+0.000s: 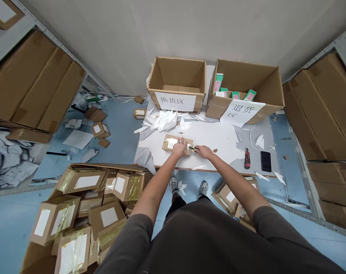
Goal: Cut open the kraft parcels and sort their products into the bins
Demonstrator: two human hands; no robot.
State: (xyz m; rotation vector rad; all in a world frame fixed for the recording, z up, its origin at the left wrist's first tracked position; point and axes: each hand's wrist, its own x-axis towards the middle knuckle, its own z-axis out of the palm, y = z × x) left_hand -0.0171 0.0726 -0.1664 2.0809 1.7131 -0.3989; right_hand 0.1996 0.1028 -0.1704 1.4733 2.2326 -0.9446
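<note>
A small taped cardboard box (167, 141) with a white label lies on the white-covered table. My left hand (179, 147) grips it from above near its right half, fingers closed against the top. My right hand (203, 151) is closed round a slim yellow-and-black utility knife (193, 148), whose tip meets the right end of the box. The blade itself is too small to make out. Further right on the table lie a red-and-black utility knife (247, 158) and a black phone (265, 161), both apart from my hands.
Behind stand two open cartons, the left one (177, 95) bare inside, the right one (247, 110) holding several green-and-pink boxes. Torn white paper (165, 121) heaps at the table's back left. A large carton (72, 166) of taped parcels stands at left; shelves (310, 186) flank both sides.
</note>
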